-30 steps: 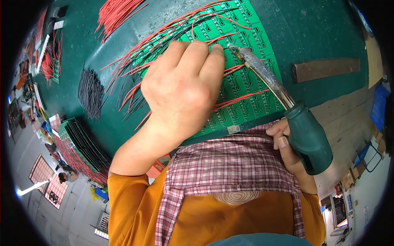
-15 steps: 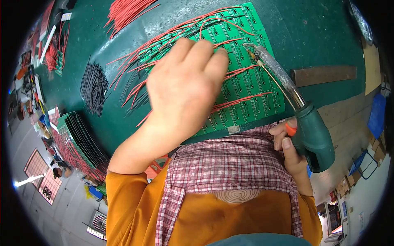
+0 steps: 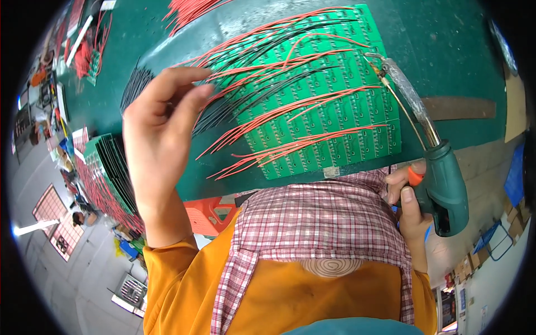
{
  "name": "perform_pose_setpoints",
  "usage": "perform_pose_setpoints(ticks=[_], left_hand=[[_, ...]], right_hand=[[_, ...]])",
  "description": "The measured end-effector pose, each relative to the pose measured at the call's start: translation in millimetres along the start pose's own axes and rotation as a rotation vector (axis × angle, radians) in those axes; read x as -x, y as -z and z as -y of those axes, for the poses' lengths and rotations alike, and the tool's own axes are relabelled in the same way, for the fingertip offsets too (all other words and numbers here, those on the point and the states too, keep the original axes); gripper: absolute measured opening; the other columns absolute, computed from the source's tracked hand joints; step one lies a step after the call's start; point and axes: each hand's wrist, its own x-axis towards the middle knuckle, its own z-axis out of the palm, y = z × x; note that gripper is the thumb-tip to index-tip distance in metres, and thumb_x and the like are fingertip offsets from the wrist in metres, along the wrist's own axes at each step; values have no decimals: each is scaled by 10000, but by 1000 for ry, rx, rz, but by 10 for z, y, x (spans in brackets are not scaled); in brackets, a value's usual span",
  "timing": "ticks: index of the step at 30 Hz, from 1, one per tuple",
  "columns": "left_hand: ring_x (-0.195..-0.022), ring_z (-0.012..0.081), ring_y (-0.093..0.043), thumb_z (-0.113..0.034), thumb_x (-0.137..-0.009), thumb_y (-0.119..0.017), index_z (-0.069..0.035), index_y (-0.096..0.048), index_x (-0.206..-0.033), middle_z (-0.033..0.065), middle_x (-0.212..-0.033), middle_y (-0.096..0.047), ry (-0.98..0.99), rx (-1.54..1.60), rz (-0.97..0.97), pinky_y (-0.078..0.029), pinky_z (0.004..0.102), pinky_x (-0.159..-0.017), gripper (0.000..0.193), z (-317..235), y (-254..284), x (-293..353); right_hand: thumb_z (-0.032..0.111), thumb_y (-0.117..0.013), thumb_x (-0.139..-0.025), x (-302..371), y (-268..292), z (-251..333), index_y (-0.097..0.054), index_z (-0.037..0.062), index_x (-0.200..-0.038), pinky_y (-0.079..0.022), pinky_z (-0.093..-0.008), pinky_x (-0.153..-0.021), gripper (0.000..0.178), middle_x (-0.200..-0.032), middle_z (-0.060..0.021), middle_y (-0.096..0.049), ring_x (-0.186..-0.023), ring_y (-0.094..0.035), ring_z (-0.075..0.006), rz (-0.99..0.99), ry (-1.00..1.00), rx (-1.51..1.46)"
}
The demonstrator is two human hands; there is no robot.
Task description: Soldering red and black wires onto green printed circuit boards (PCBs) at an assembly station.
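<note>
Two hands work over a green circuit panel point(image 3: 335, 100) lying on the green table point(image 3: 446, 44); the right hand point(image 3: 410, 195) is clamped on a green soldering gun point(image 3: 441, 178) whose tip meets the panel's far right corner; the left hand point(image 3: 162, 123), fingers loosely apart, holds nothing, fingertips touching red and black wires point(image 3: 262, 72) at the panel's left.

A small pale rectangular paper label point(image 3: 330, 172) sits on the near edge of the green printed circuit panel point(image 3: 357, 111). It lies just left of the fingers point(image 3: 403, 196) of the right hand point(image 3: 410, 209), and well to the right of and below the spread fingers point(image 3: 178, 78) of the left hand point(image 3: 159, 128). Its print is too small to make out. Far above the left fingers, at the top rim, lies a small white rectangular card point(image 3: 106, 4), possibly a tag.
</note>
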Motion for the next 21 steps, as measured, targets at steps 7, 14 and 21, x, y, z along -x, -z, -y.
perform_pose_setpoints(ticks=[7,14,21], left_hand=[[-869,159,-611,-136,-903,-551,-33,-652,-1055,95,-937,-674,-97,-587,-421,-452,268,-805,209,1023,727,-277],[-1079,275,-514,-115,-874,-549,-90,-580,-1199,103,-1113,-599,-120,-697,-373,-389,337,-947,327,1334,708,-247],[-925,308,-557,-128,-810,-594,-77,-670,-981,109,-958,-631,-160,-866,-292,-446,397,-826,194,1286,826,-424]], right_hand=[[140,-506,-861,32,27,-84,-544,-11,-1006,-394,-242,-548,212,-717,-57,-534,-588,-460,-105,-118,83,19],[76,-498,-855,28,-56,-205,-415,-6,-1192,-412,-283,-553,357,-867,-125,-581,-591,-469,-131,-67,160,-92],[86,-506,-850,48,-44,-105,-426,-11,-1191,-419,-292,-559,363,-853,-124,-585,-589,-472,-131,-104,140,-38]])
